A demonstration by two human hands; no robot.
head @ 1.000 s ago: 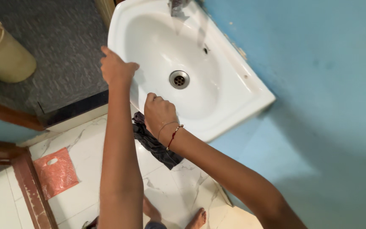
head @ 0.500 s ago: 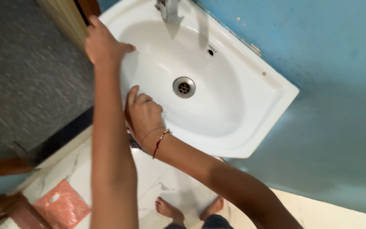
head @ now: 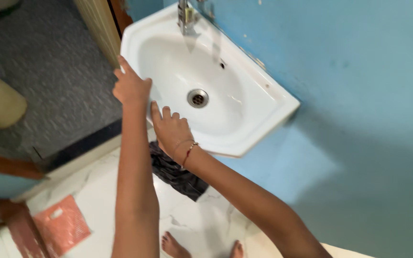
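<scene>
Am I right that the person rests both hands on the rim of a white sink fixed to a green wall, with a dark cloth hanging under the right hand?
Not quite: the wall is blue, not green, as the head view shows. The rest holds: the left hand and right hand rest on the rim of the white sink, with a dark cloth hanging under the right hand.

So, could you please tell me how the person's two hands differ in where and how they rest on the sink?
The left hand sits at the far left rim of the white sink, fingers pointing toward the tap; the right hand lies on the near front rim. The right wrist wears a beaded bracelet; the left wrist is bare. A dark cloth shows below the right hand only. Both touch the sink.
</scene>
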